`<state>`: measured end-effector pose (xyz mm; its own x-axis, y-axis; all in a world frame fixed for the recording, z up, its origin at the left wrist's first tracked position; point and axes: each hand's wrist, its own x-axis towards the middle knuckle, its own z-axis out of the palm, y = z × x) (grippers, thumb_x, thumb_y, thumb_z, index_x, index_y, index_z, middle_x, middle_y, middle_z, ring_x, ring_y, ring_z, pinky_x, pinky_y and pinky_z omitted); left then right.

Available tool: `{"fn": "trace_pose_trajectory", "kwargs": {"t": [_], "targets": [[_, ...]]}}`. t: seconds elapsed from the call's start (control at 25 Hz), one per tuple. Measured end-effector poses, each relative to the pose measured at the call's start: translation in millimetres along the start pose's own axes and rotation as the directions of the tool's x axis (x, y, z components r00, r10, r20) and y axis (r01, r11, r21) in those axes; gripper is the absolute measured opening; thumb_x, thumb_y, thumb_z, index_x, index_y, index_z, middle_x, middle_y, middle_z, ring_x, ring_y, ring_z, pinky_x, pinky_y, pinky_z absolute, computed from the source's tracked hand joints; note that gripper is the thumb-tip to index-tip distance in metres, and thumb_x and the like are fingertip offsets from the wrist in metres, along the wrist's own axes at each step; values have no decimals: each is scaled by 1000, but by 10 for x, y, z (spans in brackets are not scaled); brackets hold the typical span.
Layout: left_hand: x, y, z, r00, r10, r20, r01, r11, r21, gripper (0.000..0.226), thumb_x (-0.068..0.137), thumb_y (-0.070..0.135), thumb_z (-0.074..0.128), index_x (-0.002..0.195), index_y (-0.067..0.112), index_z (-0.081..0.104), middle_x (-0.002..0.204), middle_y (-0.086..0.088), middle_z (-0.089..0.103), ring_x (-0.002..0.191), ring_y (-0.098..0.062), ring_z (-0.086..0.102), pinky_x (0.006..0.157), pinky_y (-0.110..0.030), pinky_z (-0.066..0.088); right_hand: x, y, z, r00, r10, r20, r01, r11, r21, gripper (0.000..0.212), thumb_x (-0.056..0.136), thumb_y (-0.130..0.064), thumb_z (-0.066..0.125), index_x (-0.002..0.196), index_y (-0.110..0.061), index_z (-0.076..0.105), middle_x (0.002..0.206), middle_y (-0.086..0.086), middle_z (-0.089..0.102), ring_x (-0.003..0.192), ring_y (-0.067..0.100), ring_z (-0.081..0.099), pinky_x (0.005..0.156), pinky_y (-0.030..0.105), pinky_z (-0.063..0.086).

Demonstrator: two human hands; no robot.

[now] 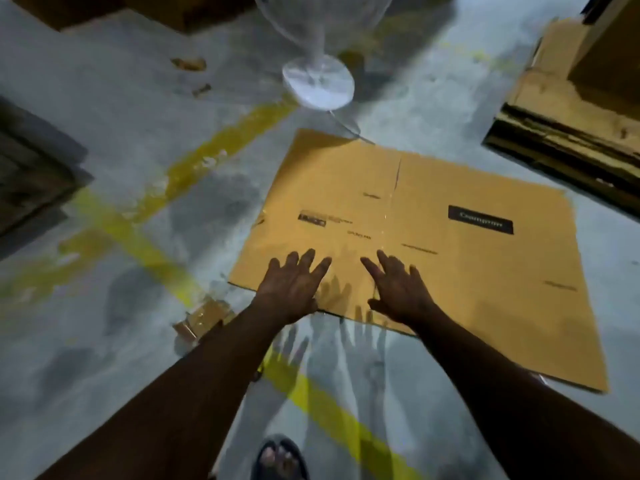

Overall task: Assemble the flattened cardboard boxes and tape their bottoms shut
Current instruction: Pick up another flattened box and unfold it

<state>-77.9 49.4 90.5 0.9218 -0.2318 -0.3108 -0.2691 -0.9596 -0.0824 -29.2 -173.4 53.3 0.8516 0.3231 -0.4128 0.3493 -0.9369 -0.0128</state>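
A flattened brown cardboard box lies on the grey concrete floor, printed side up with a black label. Both arms reach down toward its near left edge. My left hand is spread, palm down, over that edge, fingers apart and holding nothing. My right hand is spread the same way just to the right, over the cardboard. From this view I cannot tell whether the hands touch the box or hover just above it.
A white pedestal fan base stands just beyond the box. A stack of flattened cardboard lies at the right. A dark pallet sits at the left. Yellow floor lines cross the concrete. A cardboard scrap lies near my left arm. My sandalled foot shows at the bottom.
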Motion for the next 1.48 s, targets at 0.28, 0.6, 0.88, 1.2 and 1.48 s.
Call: {"fn": "trace_pose_trajectory", "kwargs": {"t": [0.28, 0.6, 0.88, 1.2, 1.48], "targets": [[618, 614, 1037, 989, 112, 96, -104, 991, -87, 75, 88, 33, 60, 150, 21, 19, 153, -13, 23, 133, -36, 32, 101, -53, 35, 123, 606, 1100, 991, 1, 135, 7, 999, -54, 100, 78, -42, 74, 154, -28, 12, 162, 13, 7, 146, 36, 16, 111, 55, 31], [943, 651, 1330, 981, 150, 125, -144, 988, -54, 69, 90, 30, 59, 148, 17, 23, 158, -9, 12, 140, -39, 19, 103, -56, 34, 240, 507, 1450, 985, -60, -163, 45, 994, -98, 49, 92, -50, 44, 135, -27, 38, 142, 18, 38, 116, 44, 43, 82, 47, 51], [1071, 734, 1203, 987, 149, -62, -149, 989, 4, 68, 79, 24, 71, 135, 16, 33, 132, -17, 41, 114, -39, 45, 88, -51, 45, 215, 397, 1349, 972, -4, -235, -18, 995, -93, 64, 79, -28, 73, 131, -13, 39, 124, 18, 51, 106, 44, 53, 78, 48, 47], [1091, 505, 36, 966, 201, -161, -180, 974, 136, 33, 91, 6, 47, 123, 14, 50, 113, -9, 62, 98, -32, 62, 63, -34, 34, -38, 782, 457, 876, 272, -398, -234, 962, 142, 47, 95, -4, 44, 138, -20, 50, 132, 9, 61, 111, 32, 58, 90, 43, 46], [400, -25, -1702, 949, 126, -290, -82, 984, 160, 20, 92, 14, 48, 109, 19, 55, 109, -6, 65, 100, -33, 63, 67, -34, 41, -442, 426, -1203, 771, 260, -581, -186, 965, 185, 46, 87, -5, 53, 127, -26, 61, 120, 3, 69, 104, 30, 64, 81, 37, 45]]}}
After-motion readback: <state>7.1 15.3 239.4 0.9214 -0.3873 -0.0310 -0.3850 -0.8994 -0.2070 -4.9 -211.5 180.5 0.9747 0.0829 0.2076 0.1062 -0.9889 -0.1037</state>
